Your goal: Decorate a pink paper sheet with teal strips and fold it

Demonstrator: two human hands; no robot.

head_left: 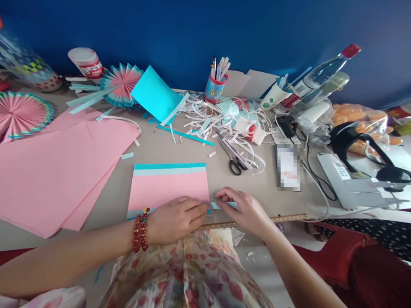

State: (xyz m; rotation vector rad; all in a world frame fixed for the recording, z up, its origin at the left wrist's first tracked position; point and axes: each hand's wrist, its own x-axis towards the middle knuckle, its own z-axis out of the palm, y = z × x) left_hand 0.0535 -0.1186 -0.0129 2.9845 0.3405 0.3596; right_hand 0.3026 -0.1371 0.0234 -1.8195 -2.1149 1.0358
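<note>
A pink paper sheet [170, 186] with teal and pale blue bands along its far edge lies at the table's front. My left hand [176, 218], with a red bead bracelet on the wrist, rests on the sheet's near right corner, fingers pressed down on a thin teal paper strip [221, 205]. My right hand [244, 207] pinches the same strip just right of the sheet's corner. The strip runs along the sheet's near edge, mostly hidden under my hands.
Large pink sheets [54, 171] lie at left, folded paper fans [122, 83] and a teal sheet [154, 96] behind. Scissors [233, 158] and paper trimmings [218, 119] sit mid-table. A pen cup [214, 87], bottle [321, 72], phone [288, 166], headphones [362, 145] and power strip [343, 175] crowd the right.
</note>
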